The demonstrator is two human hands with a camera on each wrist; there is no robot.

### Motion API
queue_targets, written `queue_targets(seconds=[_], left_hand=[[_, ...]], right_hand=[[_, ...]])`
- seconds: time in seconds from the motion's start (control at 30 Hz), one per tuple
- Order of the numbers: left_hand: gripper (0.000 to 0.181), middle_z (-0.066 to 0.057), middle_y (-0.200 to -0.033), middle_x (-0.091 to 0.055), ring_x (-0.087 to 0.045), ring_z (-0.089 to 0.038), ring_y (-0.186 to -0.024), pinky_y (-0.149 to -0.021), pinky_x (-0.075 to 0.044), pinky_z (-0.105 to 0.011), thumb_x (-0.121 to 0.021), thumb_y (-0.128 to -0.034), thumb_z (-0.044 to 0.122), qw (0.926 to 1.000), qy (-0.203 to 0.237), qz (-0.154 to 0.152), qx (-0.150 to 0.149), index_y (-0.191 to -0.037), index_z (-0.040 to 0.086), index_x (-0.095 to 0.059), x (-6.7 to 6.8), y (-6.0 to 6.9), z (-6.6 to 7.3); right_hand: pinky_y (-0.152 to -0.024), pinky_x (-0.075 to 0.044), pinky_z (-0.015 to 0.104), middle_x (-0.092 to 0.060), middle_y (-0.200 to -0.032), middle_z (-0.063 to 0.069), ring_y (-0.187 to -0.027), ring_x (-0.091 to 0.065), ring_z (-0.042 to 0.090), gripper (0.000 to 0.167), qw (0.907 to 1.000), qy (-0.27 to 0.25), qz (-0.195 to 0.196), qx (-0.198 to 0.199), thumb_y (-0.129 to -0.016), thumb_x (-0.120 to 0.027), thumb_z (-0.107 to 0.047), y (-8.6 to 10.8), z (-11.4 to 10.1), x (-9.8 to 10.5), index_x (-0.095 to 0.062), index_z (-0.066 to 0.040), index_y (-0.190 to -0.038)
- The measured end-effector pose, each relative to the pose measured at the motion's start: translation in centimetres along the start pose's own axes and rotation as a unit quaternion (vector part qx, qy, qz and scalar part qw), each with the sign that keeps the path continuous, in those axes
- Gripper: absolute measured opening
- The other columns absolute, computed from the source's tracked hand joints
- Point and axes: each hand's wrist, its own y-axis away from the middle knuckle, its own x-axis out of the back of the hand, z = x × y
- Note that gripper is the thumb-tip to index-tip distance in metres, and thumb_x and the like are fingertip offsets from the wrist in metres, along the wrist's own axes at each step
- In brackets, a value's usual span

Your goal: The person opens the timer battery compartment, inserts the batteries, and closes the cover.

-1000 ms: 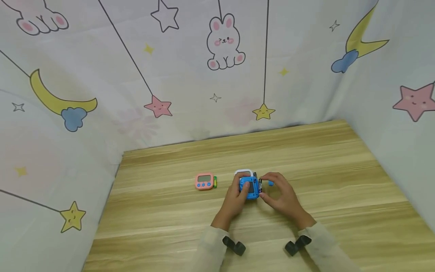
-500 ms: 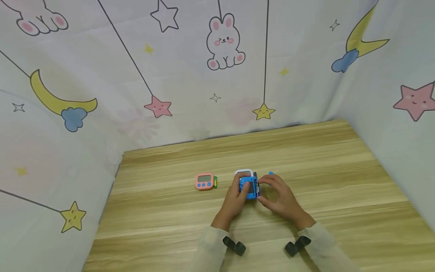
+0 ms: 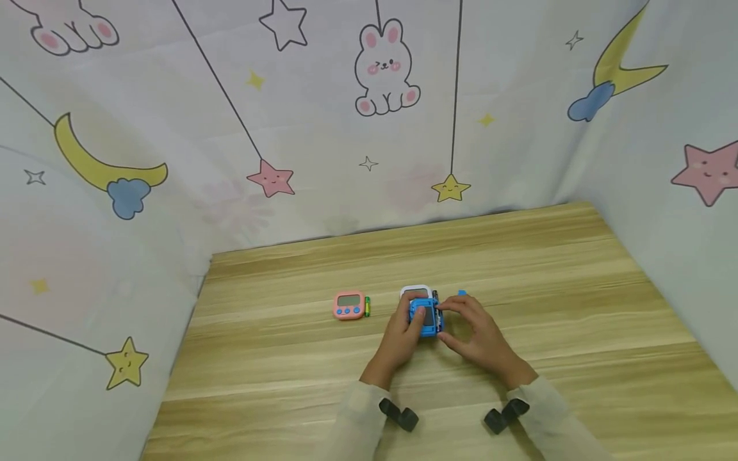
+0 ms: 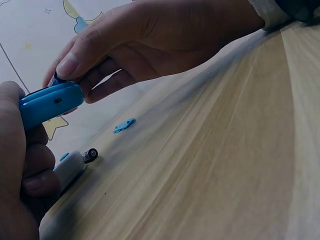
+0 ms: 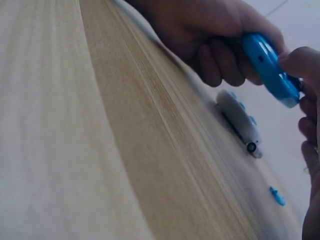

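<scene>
My left hand [image 3: 399,336] grips a small blue digital timer [image 3: 429,318], thumb on its face, above the table. At its right edge a dark, thin battery [image 3: 439,319] lies along the slot. The thumb and index finger of my right hand [image 3: 487,339] pinch it near its two ends. In the left wrist view, the right thumb bears on the rim of the blue timer [image 4: 52,104]; most of the battery is hidden there. Just behind the left hand lies a white timer [image 3: 415,290], partly covered, with a battery [image 3: 435,295] beside it.
A pink timer [image 3: 348,306] lies to the left, with a green battery [image 3: 367,307] along its right side. A small blue battery cover [image 4: 124,125] lies on the wooden table [image 3: 288,384], beyond the right hand. Patterned cloth walls [image 3: 323,147] enclose the table.
My right hand has moved slightly left, bringing the battery from just outside the blue timer against its right edge. My left hand keeps its grip on the timer. The head view has shifted slightly.
</scene>
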Motion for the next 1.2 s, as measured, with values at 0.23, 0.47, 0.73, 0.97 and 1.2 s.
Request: queue_targets(seconds=[0.23,0.47,0.73,0.97,1.2], left_hand=[[0.033,-0.007,-0.111,-0.062,-0.060,-0.018,-0.089,-0.078,-0.049,-0.036,-0.038,-0.1055,0.036,1.0000,-0.006,-0.002,0.000,-0.134,0.020,-0.042,-0.09,-0.07,0.07],[0.034,-0.005,-0.109,-0.062,-0.059,-0.018,-0.088,-0.078,-0.048,-0.035,-0.038,-0.1055,0.036,1.0000,-0.008,-0.004,0.001,-0.134,0.020,-0.042,-0.10,-0.14,-0.07],[0.033,-0.007,-0.109,-0.063,-0.058,-0.017,-0.088,-0.080,-0.047,-0.035,-0.039,-0.1063,0.028,0.9998,-0.008,-0.008,0.017,-0.136,0.014,-0.042,-0.13,-0.03,0.19],[0.034,-0.014,-0.110,-0.062,-0.057,-0.017,-0.088,-0.080,-0.047,-0.034,-0.039,-0.1063,0.021,0.9993,-0.014,-0.018,0.030,-0.137,0.006,-0.040,-0.02,-0.14,0.55],[0.033,-0.008,-0.111,-0.063,-0.058,-0.017,-0.089,-0.080,-0.047,-0.035,-0.039,-0.1061,0.028,0.9997,-0.010,-0.013,0.020,-0.137,0.017,-0.042,0.04,0.01,0.33]], right_hand=[[-0.103,-0.034,0.022,-0.057,-0.122,0.004,-0.114,-0.050,0.022,0.053,1.0000,0.005,-0.001,-0.004,-0.074,-0.083,-0.011,-0.05,-0.08,0.18,-0.063,-0.010,-0.123],[-0.102,-0.035,0.022,-0.057,-0.122,0.004,-0.114,-0.051,0.022,0.052,1.0000,0.008,0.000,-0.006,-0.075,-0.082,-0.011,-0.06,-0.09,0.23,-0.063,-0.009,-0.123],[-0.101,-0.036,0.021,-0.057,-0.121,0.004,-0.112,-0.053,0.022,0.052,1.0000,0.002,0.002,-0.005,-0.074,-0.082,-0.009,0.00,-0.06,0.15,-0.063,-0.009,-0.123],[-0.101,-0.036,0.021,-0.057,-0.121,0.004,-0.111,-0.053,0.022,0.052,1.0000,-0.008,0.002,-0.006,-0.075,-0.081,-0.006,0.02,0.05,0.10,-0.063,-0.009,-0.124],[-0.101,-0.035,0.021,-0.058,-0.120,0.004,-0.111,-0.053,0.023,0.053,1.0000,-0.007,0.001,-0.007,-0.073,-0.082,-0.004,0.01,0.15,0.01,-0.063,-0.010,-0.123]])
